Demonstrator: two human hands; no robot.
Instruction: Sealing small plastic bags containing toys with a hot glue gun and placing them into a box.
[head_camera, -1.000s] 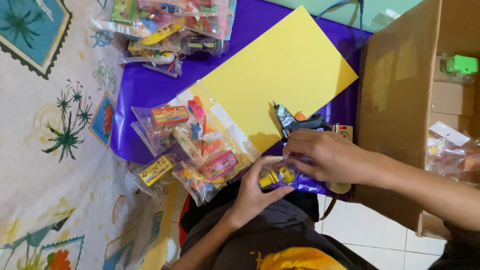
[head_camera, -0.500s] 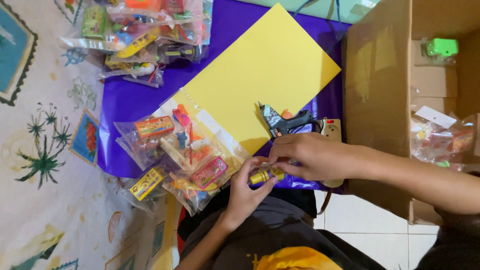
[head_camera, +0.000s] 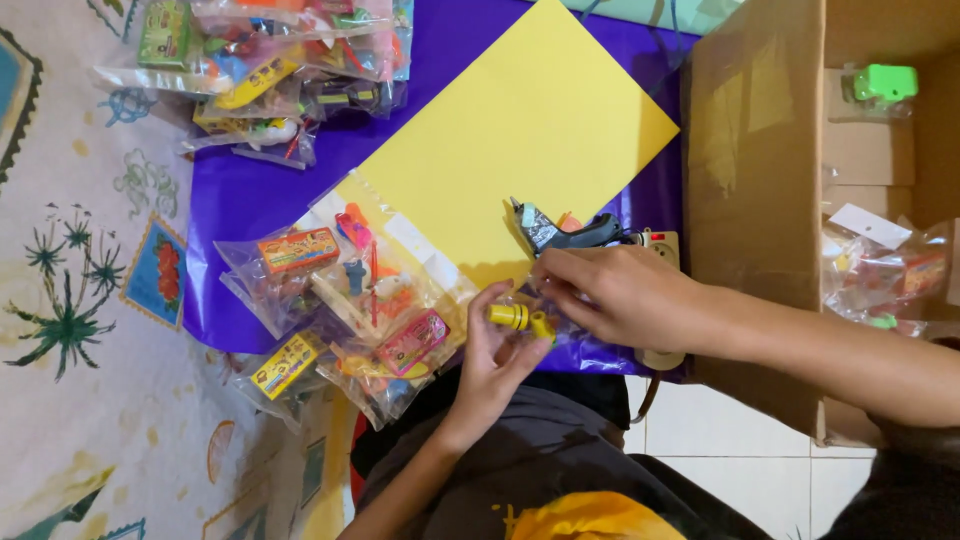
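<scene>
- Where purple sheet (head_camera: 260, 200) meets the lap, a small yellow toy (head_camera: 520, 318) sits pinched between both hands.
- Left hand (head_camera: 495, 360) cups it from below; right hand (head_camera: 615, 295) grips from above, fingers curled.
- Yellow paper (head_camera: 520, 130), glue gun (head_camera: 565, 232), cardboard box (head_camera: 760, 200) and patterned mat (head_camera: 80, 300) surround them.

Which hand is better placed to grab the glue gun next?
The right hand, probably: it lies right beside the glue gun, while the left hand sits farther off, holding the yellow toy.

small yellow toy (head_camera: 520, 318) in clear bag, lying sideways over purple sheet (head_camera: 250, 200)
</scene>
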